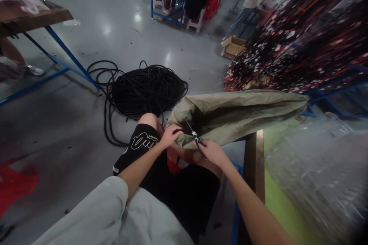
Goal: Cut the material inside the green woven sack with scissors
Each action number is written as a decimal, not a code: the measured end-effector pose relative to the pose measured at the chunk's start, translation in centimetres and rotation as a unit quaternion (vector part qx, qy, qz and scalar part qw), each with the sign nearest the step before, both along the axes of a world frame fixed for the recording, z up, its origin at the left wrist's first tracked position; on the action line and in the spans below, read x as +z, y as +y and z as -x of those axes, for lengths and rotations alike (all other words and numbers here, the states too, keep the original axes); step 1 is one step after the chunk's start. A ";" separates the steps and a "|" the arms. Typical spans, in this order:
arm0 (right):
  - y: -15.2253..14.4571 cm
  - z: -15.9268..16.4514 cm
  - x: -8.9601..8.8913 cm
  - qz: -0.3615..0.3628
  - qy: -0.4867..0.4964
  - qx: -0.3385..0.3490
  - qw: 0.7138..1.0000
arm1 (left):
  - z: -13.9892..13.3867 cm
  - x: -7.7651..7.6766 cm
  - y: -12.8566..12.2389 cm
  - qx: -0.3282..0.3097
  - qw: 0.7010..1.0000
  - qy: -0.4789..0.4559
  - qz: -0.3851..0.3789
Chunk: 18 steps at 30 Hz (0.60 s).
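Observation:
My right hand [214, 153] grips a pair of black-handled scissors [197, 139], whose metal blades point up and to the left. In my left hand [170, 136], a thin dark piece resembling black cable [178, 130] is pinched between the fingers. The mouth of a large olive-green sack [235, 111] gapes just beyond both hands, its near edge at my knees. On the floor ahead and to the left lies a big tangled coil of black cable [146, 88], with loose loops reaching toward my left knee.
A table with a green top [276, 199] and clear plastic bags [319, 168] stands at my right. Bundles of dark and red wires [287, 46] hang beyond it. Left is another blue-legged table [61, 15]. People sit or stand farther back, near a cardboard box [234, 46].

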State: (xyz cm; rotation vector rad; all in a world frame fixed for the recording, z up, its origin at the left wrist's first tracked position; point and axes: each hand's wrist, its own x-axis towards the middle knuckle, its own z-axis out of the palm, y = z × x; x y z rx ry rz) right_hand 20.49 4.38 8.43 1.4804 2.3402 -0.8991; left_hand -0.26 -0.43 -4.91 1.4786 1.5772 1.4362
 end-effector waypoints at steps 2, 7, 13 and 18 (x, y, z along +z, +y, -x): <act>0.0 0.0 0.0 -0.003 0.007 -0.001 1.000 | -0.1 -0.2 0.0 0.008 1.000 0.000 0.002; 0.1 -0.2 -0.3 -0.011 0.006 0.003 1.000 | 0.0 -0.3 -0.1 0.004 1.000 0.010 0.001; 0.2 -0.4 -0.3 -0.010 0.015 0.017 1.000 | -0.2 0.1 -0.3 0.004 1.000 0.017 -0.007; 0.4 -0.3 0.5 -0.018 -0.042 0.014 0.999 | -0.2 0.2 -0.4 -0.015 1.000 0.022 -0.010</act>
